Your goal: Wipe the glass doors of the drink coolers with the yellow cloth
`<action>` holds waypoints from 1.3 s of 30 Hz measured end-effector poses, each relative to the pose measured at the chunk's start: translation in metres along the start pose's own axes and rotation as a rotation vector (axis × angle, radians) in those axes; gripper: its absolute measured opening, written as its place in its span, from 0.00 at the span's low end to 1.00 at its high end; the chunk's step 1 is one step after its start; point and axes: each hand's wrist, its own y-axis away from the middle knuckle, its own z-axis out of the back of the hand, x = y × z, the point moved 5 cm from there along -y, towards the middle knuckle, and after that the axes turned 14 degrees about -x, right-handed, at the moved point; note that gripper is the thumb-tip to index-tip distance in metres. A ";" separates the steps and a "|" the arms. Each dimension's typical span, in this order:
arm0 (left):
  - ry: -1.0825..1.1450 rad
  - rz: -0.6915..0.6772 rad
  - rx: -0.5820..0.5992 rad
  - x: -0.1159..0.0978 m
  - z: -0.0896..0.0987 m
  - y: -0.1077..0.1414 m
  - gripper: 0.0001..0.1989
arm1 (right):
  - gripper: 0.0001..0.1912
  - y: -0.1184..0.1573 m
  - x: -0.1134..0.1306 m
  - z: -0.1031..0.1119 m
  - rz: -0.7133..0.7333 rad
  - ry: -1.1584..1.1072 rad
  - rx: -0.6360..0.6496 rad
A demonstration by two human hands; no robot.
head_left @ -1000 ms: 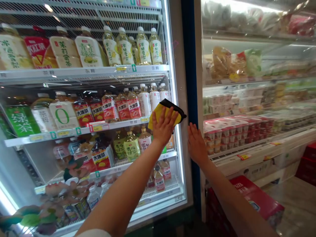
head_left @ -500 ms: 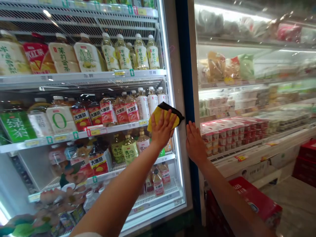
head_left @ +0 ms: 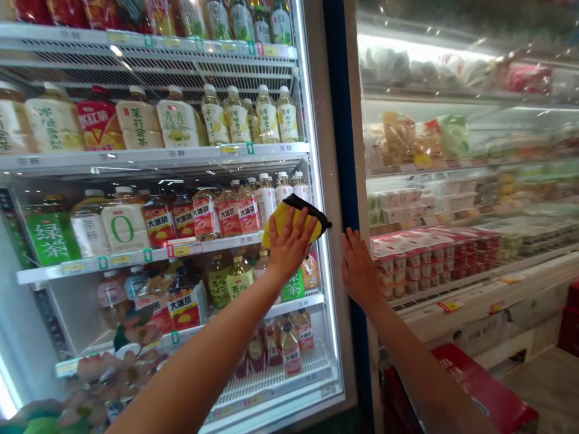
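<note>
My left hand (head_left: 292,241) holds a yellow cleaning cloth with a black edge (head_left: 277,224) pressed to the glass door of a drinks fridge, its fingers spread over it. Behind the glass, bottled drinks (head_left: 204,212) stand on white shelves. To the right, my right hand (head_left: 359,265) is open, with its fingers stretched upward against the light upright edge beside a dark blue strip (head_left: 347,150). It holds nothing. The palms of both hands are hidden.
An open chilled case (head_left: 434,169) with packed cups and bags on its shelves stands to the right. Red boxes (head_left: 488,386) lie low in front of it. Flower-shaped decoration (head_left: 122,367) shows on the lower left of the glass.
My left hand and the cloth have shifted slightly left on the glass. The view has tilted up, so the shelves appear lower. My right hand stays at the upright edge.
</note>
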 end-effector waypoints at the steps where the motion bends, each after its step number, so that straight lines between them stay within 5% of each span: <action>1: 0.008 -0.025 0.023 -0.006 -0.002 0.007 0.34 | 0.34 -0.002 0.000 -0.002 -0.005 -0.010 0.003; 5: 0.053 -0.083 0.107 -0.020 -0.012 -0.011 0.31 | 0.33 -0.015 0.000 -0.008 -0.021 -0.027 0.010; 10: 0.007 0.029 0.001 0.008 -0.003 -0.056 0.33 | 0.33 -0.027 0.005 -0.009 -0.017 -0.042 0.008; 13: -0.049 0.061 -0.037 0.015 0.006 -0.032 0.37 | 0.34 -0.027 0.008 -0.010 -0.026 -0.065 0.011; 17: -0.046 0.014 0.029 -0.002 0.001 -0.004 0.38 | 0.35 -0.025 0.009 -0.014 -0.031 -0.071 0.028; 24: -0.022 0.089 -0.007 0.005 -0.010 -0.064 0.34 | 0.35 -0.026 0.002 -0.008 -0.004 -0.064 -0.021; 28: -0.080 0.221 -0.078 0.006 0.001 -0.029 0.36 | 0.35 -0.019 0.002 -0.001 -0.005 -0.077 -0.012; 32: -0.038 0.030 0.034 -0.010 -0.001 0.004 0.36 | 0.33 -0.018 0.010 -0.004 0.000 -0.065 0.016; 35: -0.063 0.028 0.038 0.010 0.004 -0.018 0.33 | 0.32 -0.026 0.020 -0.012 0.024 -0.047 0.035; 39: -0.165 0.223 -0.085 0.062 0.031 -0.039 0.38 | 0.32 -0.043 0.035 -0.026 0.081 -0.046 0.081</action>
